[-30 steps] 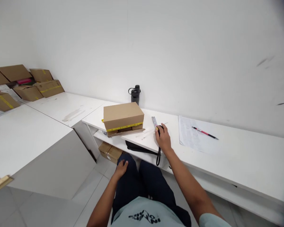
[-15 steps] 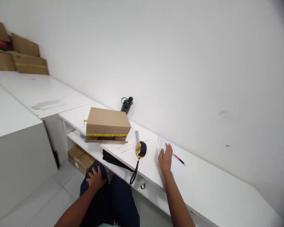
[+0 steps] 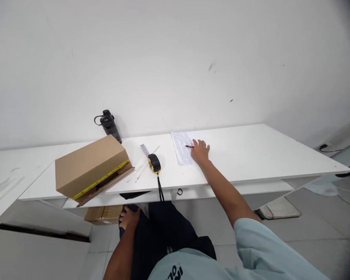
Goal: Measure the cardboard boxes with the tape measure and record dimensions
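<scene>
My right hand (image 3: 200, 151) is over the right part of a sheet of printed paper (image 3: 181, 149) on the white table. A red and black pen (image 3: 189, 146) sticks out to the left between its thumb and forefinger; the rest of the pen is hidden. My left hand (image 3: 129, 217) lies on my left knee with its fingers apart, holding nothing. To the left of the paper is a yellow and black tape measure (image 3: 154, 163), its blade partly out and its black strap hanging over the table edge.
A cardboard box (image 3: 90, 161) with yellow tape stands at the left, its flap jutting past the front edge. Behind it, a black bottle (image 3: 110, 126) is against the wall. Below are a shelf (image 3: 207, 190) and another carton (image 3: 105, 215) on the floor.
The view has swung to the right. My right hand has moved from the paper's left part onto the pen, whose dark tip now points left. My left hand stays on the knee.
</scene>
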### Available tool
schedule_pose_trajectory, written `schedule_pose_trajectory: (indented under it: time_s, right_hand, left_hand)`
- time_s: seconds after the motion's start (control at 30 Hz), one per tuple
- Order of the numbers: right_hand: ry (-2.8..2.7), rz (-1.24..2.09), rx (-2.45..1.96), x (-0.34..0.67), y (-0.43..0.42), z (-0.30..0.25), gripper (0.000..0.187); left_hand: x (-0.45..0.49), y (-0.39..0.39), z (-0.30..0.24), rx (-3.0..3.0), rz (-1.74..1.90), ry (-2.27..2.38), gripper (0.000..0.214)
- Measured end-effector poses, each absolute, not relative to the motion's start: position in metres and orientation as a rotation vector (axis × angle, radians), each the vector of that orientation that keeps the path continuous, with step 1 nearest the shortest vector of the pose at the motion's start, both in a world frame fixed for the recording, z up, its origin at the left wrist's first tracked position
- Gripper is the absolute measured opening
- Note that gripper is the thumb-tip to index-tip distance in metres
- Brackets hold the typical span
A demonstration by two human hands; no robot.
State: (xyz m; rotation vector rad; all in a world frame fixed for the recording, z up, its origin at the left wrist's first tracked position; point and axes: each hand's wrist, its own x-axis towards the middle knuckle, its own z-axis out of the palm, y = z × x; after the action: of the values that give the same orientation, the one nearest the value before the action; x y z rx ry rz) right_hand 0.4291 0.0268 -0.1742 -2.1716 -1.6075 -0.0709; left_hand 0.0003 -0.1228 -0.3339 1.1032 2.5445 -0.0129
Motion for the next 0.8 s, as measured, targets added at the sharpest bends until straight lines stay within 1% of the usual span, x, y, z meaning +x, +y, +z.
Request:
schedule_pose_trajectory:
  time_s: [0.13, 0.23, 0.47, 0.67, 0.73, 0.8]
  right_hand:
    - [-1.702, -0.022, -2.140, 0.433, 0.025, -0.177, 0.048]
    - [-1.740, -0.037, -2.107, 0.434, 0.022, -0.176, 0.044]
    - [-1.860, 0.020, -2.016, 0.396, 0.021, -0.171, 0.045]
    - [-2.015, 0.064, -1.732, 0.337, -0.007, -0.174, 0.040]
    - [-2.026, 0.058, -1.647, 0.333, -0.015, -0.172, 0.042]
    - [-1.983, 0.034, -1.604, 0.342, -0.017, -0.165, 0.050]
  left_hand:
    - [-0.004, -0.123, -0.332, 1.106, -0.005, 2.534, 0.095]
    - [-0.003, -0.124, -0.332, 1.118, -0.008, 2.526, 0.094]
    - [0.005, -0.124, -0.332, 1.158, -0.027, 2.520, 0.096]
    - [0.008, -0.129, -0.331, 1.150, -0.044, 2.507, 0.098]
    - [0.008, -0.132, -0.331, 1.146, -0.033, 2.507, 0.100]
    - [0.006, -0.135, -0.331, 1.131, -0.021, 2.508, 0.100]
